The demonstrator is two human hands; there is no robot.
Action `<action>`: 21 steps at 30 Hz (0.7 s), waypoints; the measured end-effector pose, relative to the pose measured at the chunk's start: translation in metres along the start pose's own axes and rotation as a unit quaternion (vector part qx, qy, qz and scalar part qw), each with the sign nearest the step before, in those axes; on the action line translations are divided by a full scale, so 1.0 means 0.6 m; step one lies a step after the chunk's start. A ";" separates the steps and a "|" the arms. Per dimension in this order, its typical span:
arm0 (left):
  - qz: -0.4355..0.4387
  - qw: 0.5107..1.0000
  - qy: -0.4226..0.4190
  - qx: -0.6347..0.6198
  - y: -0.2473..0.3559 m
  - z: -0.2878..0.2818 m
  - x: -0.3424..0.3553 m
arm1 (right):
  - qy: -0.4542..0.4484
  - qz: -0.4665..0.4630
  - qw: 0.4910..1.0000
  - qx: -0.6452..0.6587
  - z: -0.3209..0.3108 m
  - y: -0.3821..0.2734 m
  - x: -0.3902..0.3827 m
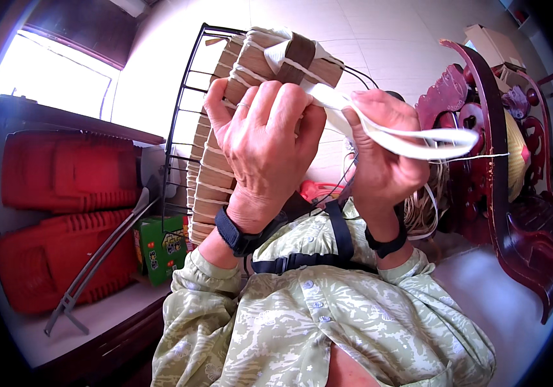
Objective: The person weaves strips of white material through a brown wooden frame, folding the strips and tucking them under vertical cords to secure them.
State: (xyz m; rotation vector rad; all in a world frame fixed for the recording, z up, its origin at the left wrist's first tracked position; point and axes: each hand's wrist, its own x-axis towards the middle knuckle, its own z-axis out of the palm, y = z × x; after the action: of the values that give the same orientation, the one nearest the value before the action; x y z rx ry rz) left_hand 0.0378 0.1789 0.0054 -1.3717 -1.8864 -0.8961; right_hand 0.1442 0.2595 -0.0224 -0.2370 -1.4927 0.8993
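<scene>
A piece of wicker-like work (212, 193), brown bands wrapped in white cord on a black wire frame (189, 84), stands in front of me, with a crossed white and brown band at its top. My left hand (263, 142) is over its right part, fingers curled and closed at a white flat strap (436, 152); the fingertips are partly hidden. My right hand (389, 155), just to the right, grips that strap between thumb and fingers, and the strap loops out past it. A thin white cord runs rightward from the right hand.
Red plastic chairs (70, 174), a grey metal bar (102, 258) and a green printed box (160, 255) lie at left. At right are a carved dark red wooden seat (502, 213), cardboard boxes (486, 42) and a bundle of pale strips (418, 216). The tiled floor (379, 45) extends behind.
</scene>
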 end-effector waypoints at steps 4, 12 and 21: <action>0.008 1.000 -0.012 0.001 0.001 0.001 -0.002 | 0.055 0.173 0.955 0.234 0.013 -0.002 -0.006; 0.036 0.993 -0.086 -0.076 -0.013 -0.035 -0.008 | -0.067 0.177 0.934 0.304 -0.009 0.025 0.005; 0.030 0.978 -0.084 -0.187 -0.039 -0.059 -0.011 | -0.253 0.113 0.931 0.238 -0.040 0.034 0.016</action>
State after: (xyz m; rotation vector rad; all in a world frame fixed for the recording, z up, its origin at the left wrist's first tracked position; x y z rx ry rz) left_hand 0.0204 0.1411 0.0166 -1.7656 -1.8490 -1.1810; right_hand 0.1569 0.2884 -0.0315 0.2029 -1.6744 1.5626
